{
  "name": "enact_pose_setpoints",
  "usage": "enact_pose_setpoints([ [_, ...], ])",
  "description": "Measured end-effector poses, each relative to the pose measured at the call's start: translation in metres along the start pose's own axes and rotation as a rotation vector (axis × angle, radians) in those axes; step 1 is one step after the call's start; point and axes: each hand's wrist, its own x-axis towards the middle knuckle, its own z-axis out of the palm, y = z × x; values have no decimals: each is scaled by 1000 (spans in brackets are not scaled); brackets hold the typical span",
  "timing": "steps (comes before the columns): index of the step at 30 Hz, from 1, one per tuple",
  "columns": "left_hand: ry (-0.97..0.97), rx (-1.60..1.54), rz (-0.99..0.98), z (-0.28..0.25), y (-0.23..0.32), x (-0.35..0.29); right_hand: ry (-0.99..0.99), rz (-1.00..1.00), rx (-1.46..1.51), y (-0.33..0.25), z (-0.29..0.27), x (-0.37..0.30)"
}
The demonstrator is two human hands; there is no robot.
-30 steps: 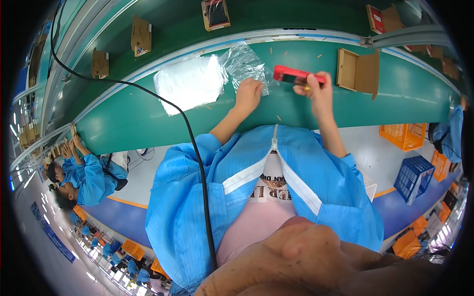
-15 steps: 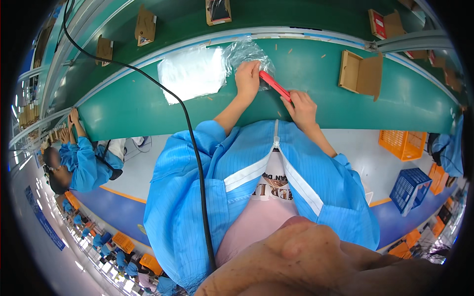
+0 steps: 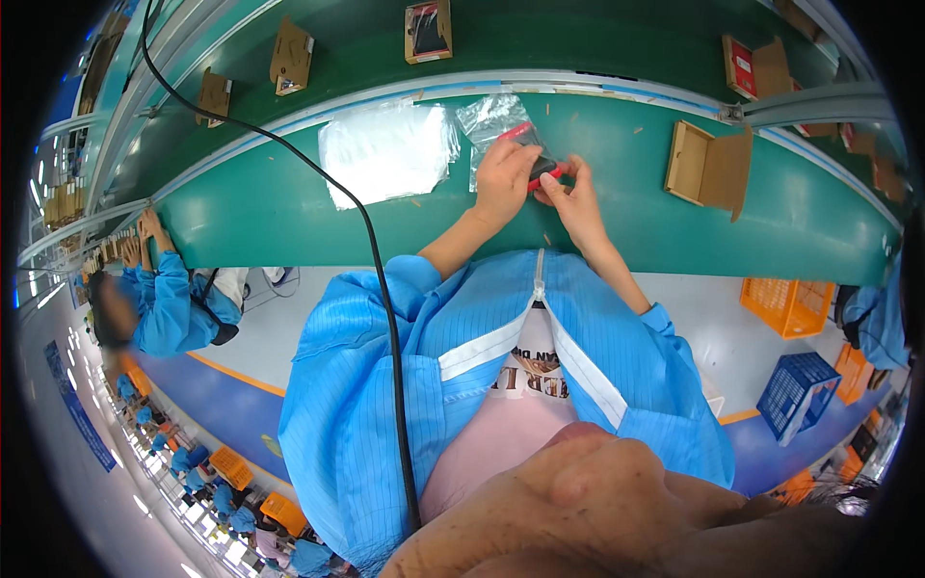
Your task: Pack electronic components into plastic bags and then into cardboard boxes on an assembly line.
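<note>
A flat red-and-black device point(image 3: 543, 167) is held between my two hands above the green bench point(image 3: 617, 202). Its far end lies inside or under a clear plastic bag point(image 3: 489, 116); I cannot tell which. My left hand point(image 3: 503, 183) is closed at the device's left side, with fingertips over its edge and the bag. The thumb and fingers of my right hand point(image 3: 575, 197) grip its near right corner. Left of the hands lies a stack of clear plastic bags point(image 3: 381, 154).
An open cardboard box point(image 3: 689, 164) sits to the right on the bench. Beyond the rail, more boxes point(image 3: 292, 56) and a box holding a dark item point(image 3: 427, 31) stand on a green surface. A black cable point(image 3: 371, 236) hangs across the view. A co-worker point(image 3: 173, 299) is at far left.
The device has turned from its narrow red edge to show its black face. Its far end now meets the clear bag. My right hand has moved left and away from me, nearer my left hand.
</note>
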Motion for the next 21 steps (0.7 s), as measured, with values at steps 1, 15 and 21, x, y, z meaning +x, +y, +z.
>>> enact_pose_setpoints([
  [1,-23,-2,70,1,1,0,-17,89,76,-7,4,3],
  [15,-519,727,74,-13,-60,-35,-28,38,810,-23,-20,61],
  [21,-318,-720,-707,18,-1,33,-134,4,87,-46,-72,12],
])
